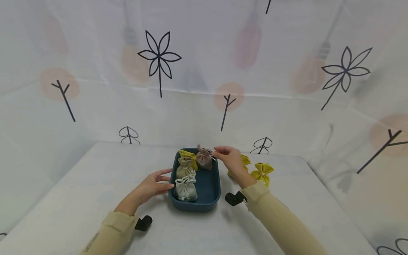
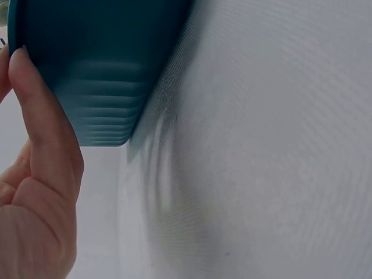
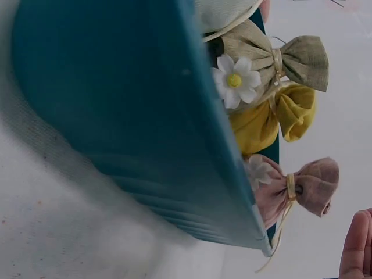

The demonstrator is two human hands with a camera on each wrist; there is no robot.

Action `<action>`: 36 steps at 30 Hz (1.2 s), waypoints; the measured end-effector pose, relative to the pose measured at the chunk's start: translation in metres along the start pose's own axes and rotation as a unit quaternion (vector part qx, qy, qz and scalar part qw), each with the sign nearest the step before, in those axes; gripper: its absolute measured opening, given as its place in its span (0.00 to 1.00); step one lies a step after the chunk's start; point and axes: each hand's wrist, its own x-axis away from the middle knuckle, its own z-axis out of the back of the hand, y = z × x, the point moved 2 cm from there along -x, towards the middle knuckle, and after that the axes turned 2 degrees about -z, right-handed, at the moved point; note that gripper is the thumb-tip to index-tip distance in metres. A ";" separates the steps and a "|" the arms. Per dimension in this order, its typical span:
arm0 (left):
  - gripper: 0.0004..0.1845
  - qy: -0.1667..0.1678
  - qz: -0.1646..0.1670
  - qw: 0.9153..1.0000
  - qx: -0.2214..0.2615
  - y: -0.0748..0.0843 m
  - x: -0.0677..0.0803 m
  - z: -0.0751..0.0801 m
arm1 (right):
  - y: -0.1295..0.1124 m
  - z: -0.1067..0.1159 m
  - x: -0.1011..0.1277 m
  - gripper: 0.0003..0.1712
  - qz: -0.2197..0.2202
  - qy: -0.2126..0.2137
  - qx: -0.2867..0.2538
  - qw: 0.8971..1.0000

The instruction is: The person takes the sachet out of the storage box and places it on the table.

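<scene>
A dark blue tray [image 1: 207, 187] holds several small drawstring pouches. My left hand [image 1: 153, 185] grips the tray's left rim, its fingertips on either side of the edge in the left wrist view. A pinkish-brown pouch [image 1: 204, 160] with a white flower and thin cord sits at the back right of the tray. Just beside its gathered top is my right hand [image 1: 232, 161]; a gap shows between its fingers [image 3: 354, 250] and that pouch in the right wrist view. A yellow pouch [image 3: 256, 128], a beige pouch [image 1: 185, 170] and a whitish pouch [image 1: 186, 189] line the tray's left side.
Two yellow pouches stand on the white table right of the tray: one pouch [image 1: 262, 171] in fuller view, the other pouch [image 1: 245, 160] partly behind my right hand. Behind the table hangs a pale patterned cloth [image 1: 191, 117]. Black devices [image 1: 234, 199] sit at both wrists.
</scene>
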 end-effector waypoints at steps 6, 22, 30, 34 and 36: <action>0.38 0.004 0.001 1.000 0.000 0.000 0.000 0.001 | -0.004 -0.006 -0.006 0.17 0.007 -0.012 0.000 1.000; 0.39 0.001 0.001 1.000 0.005 0.001 0.000 0.000 | -0.006 -0.022 -0.023 0.21 -0.021 -0.033 0.005 0.999; 0.39 -0.001 -0.004 1.000 0.001 0.001 0.001 0.000 | -0.003 -0.024 -0.029 0.22 -0.035 -0.026 0.011 0.999; 0.39 -0.001 -0.005 1.000 0.001 0.001 0.001 0.000 | 0.001 -0.025 -0.033 0.23 -0.042 -0.031 0.020 0.998; 0.39 0.000 -0.004 1.000 0.002 0.000 0.001 0.000 | 0.003 -0.027 -0.034 0.23 -0.045 -0.044 0.022 0.998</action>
